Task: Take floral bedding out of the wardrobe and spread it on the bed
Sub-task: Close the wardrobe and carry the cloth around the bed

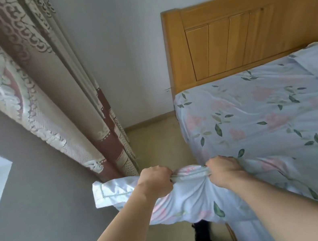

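1. The floral bedding (260,119) is lying spread over the bed, its pale blue cloth with pink flowers and green leaves reaching up to the wooden headboard (255,35).
2. One edge of that bedding is hanging off the near side of the bed, bunched up between the two hands over the floor (157,141).
3. The left hand (156,181) is gripping the gathered hem, its fingers curling tightly round the fabric with the knuckles facing up.
4. The right hand (223,167) is clutching the same hem just beside the left one, its fingers likewise closing round the cloth.
5. A short stretch of the trimmed border is running taut between the two fists.
6. A loose corner of the sheet is sticking out to the left past the left wrist, showing a plain white underside with a stitched band.
7. A folded piece in the same print is lying near the headboard at the far right of the bed.
8. The patterned curtain (42,88) is hanging along the left, reaching down close to the hands.
9. Something dark is lying on the floor below the hanging cloth; I cannot tell what it is.
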`<state>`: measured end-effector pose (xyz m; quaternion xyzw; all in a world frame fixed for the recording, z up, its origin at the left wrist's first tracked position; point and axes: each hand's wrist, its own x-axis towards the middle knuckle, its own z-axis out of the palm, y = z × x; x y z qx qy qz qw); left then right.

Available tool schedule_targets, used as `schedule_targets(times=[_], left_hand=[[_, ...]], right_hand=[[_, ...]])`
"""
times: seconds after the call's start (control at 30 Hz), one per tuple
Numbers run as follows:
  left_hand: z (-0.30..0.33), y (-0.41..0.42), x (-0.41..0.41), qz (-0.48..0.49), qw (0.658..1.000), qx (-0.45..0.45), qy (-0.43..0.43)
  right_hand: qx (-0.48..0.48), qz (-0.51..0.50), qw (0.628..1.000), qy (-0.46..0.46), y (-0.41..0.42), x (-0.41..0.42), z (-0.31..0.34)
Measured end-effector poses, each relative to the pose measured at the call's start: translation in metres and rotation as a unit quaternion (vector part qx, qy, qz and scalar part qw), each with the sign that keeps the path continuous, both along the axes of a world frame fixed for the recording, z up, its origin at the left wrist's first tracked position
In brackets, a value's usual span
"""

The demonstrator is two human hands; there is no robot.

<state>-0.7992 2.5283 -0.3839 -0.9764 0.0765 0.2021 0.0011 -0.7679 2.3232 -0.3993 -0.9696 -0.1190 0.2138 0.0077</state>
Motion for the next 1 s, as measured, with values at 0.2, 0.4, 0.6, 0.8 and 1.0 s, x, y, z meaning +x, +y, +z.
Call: schedule_targets(times=[0.2, 0.4, 0.6, 0.8, 1.0], left_hand=[[0.005, -0.012, 0.122, -0.012, 1.0, 0.019, 0.021], [0.019, -0.024, 0.221, -0.049, 0.998, 0.039, 0.018], [0.02, -0.034, 0.311, -0.094, 0.994, 0.049, 0.031], [0.01, -0.028, 0.406, -0.14, 0.988, 0.046, 0.047], [-0.004, -0.016, 0.504, -0.186, 0.976, 0.004, 0.112]], right_hand=[[0.015, -0.017, 1.0, 0.009, -0.013, 0.118, 0.005], [0.023, -0.047, 0.999, -0.004, -0.026, 0.209, 0.013], [0.005, -0.088, 0.996, -0.003, -0.033, 0.285, 0.005], [-0.012, -0.126, 0.992, 0.027, -0.026, 0.361, -0.013], [-0.02, -0.15, 0.987, 0.051, -0.02, 0.433, -0.022]])
